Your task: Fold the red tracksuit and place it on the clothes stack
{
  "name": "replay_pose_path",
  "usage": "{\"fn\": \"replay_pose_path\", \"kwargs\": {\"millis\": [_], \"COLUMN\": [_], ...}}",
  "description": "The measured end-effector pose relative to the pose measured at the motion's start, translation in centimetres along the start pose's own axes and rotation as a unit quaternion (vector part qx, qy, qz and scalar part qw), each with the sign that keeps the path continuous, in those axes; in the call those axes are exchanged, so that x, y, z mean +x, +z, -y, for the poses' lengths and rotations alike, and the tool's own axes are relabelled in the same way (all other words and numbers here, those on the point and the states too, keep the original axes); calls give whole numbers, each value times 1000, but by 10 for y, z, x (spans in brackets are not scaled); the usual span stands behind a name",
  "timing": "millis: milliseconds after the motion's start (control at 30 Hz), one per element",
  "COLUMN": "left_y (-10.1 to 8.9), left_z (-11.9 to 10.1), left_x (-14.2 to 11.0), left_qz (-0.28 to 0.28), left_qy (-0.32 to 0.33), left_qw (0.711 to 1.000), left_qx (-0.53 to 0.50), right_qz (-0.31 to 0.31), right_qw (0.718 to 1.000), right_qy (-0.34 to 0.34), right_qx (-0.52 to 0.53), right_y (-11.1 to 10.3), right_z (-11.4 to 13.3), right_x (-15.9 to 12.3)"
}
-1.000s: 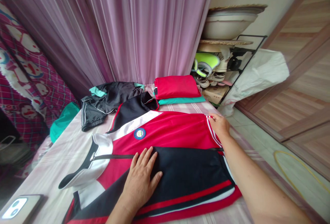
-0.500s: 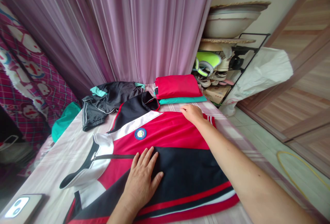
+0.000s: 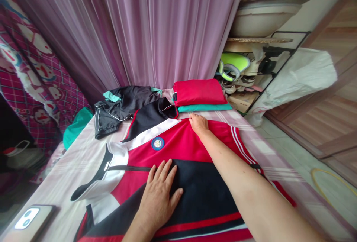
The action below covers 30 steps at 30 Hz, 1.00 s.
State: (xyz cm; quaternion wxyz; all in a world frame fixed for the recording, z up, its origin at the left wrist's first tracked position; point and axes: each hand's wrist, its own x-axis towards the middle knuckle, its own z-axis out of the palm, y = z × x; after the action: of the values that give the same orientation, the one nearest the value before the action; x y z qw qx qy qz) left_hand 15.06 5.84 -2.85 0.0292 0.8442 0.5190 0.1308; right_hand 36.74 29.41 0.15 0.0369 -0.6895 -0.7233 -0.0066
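Observation:
A red, black and white zip-neck sports shirt lies spread out, with its white collar to the left and a round blue badge on the red part. My left hand rests flat on the shirt's front, fingers spread, just below the zip. At the far side edge of the shirt, close to the black sleeve, my right hand has its fingers curled closed on the fabric. The fingertips of that hand are partly hidden. My right forearm covers part of the lower shirt.
Behind the shirt sit a folded red garment on a green one, and a crumpled black garment. A phone lies at the near left. Past the bed's right edge stands a rack with shoes and basins.
My right hand has slid left along the shirt's far edge toward the sleeve. More of the striped hem now shows at the right. My left hand stays in place on the shirt; the view has shifted slightly.

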Motion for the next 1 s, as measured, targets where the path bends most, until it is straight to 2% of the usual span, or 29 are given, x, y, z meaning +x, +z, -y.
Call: {"fn": "replay_pose_path", "kwargs": {"millis": [67,200,267,367,467,567,700,833,1000], "left_y": [-1,-1,0,3,5,5,1,-4,-8], "left_z": [0,0,1,1,2,2,-1,-3,-3], "left_x": [0,1,1,1,1,1,2,4,4], "left_qz": [4,2,1,-5,-10,-7,13,28,33], "left_qy": [0,0,0,1,1,-5,-14,-27,-37], "left_qw": [1000,1000,1000,1000,1000,1000,999,998,994], "left_qx": [5,10,7,-3,-14,-23,-38,-58,-94], "right_qz": [-13,-44,-50,19,81,52,5,21,39], "right_qw": [1000,996,997,998,992,994,997,999,999], "right_qy": [-4,-57,-26,64,93,94,52,3,-3], "right_qx": [20,57,44,21,23,24,49,46,15], "right_y": [3,3,5,11,10,0,-10,3,25], "right_z": [-1,-13,-24,-39,-44,-31,2,26,31], "right_x": [-7,-32,-46,-57,-57,-61,-86,-111,-115]}}
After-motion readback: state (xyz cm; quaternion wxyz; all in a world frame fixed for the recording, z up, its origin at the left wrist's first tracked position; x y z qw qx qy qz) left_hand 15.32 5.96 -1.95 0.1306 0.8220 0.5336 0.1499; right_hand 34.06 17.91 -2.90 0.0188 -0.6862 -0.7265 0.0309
